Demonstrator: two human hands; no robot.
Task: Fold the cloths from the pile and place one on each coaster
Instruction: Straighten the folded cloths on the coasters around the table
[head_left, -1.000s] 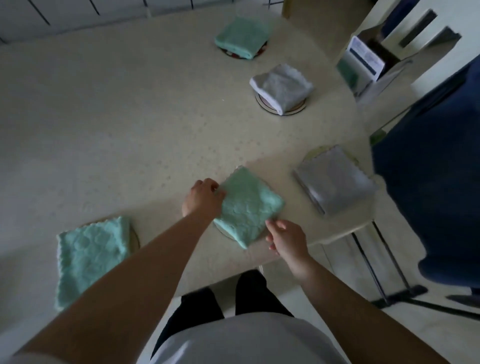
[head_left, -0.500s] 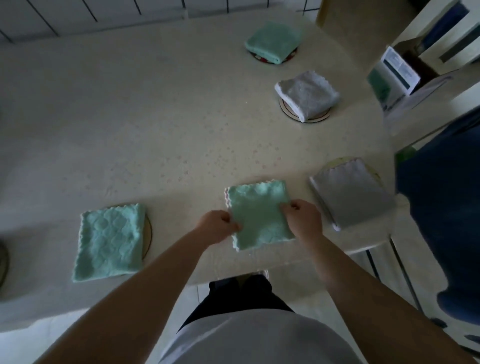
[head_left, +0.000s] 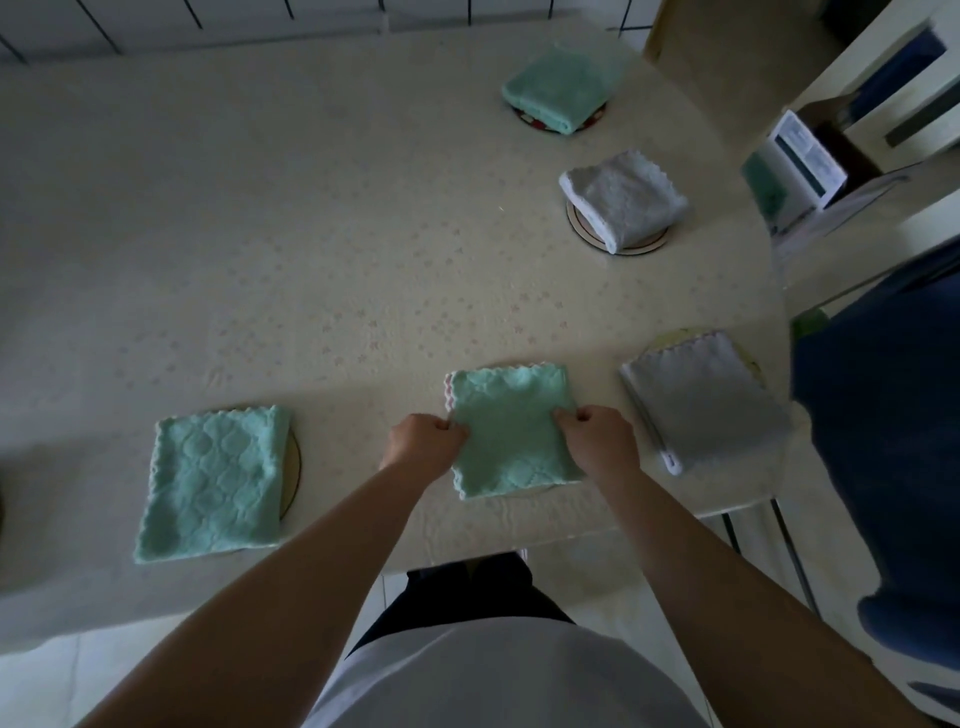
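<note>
A folded green cloth (head_left: 511, 431) lies flat at the near table edge, its coaster almost fully covered. My left hand (head_left: 423, 447) pinches its left edge and my right hand (head_left: 600, 441) pinches its right edge. To the left, another green cloth (head_left: 213, 483) covers a coaster (head_left: 292, 467). A grey cloth (head_left: 706, 400) lies on a coaster (head_left: 675, 338) to the right. Farther back, a white-grey cloth (head_left: 623, 200) rests on a coaster (head_left: 584, 228), and a green cloth (head_left: 558, 85) on a dark coaster (head_left: 530, 119).
The cream table (head_left: 260, 234) is round, its edge curving close on the right. A dark blue garment (head_left: 883, 441) hangs over a chair at the right. A white box (head_left: 800, 156) sits beyond the table's right edge. Tiled wall runs along the back.
The green cloth was turned from a diagonal lie to square with the table edge. My right hand moved from its near corner onto its right edge. The view shifted slightly.
</note>
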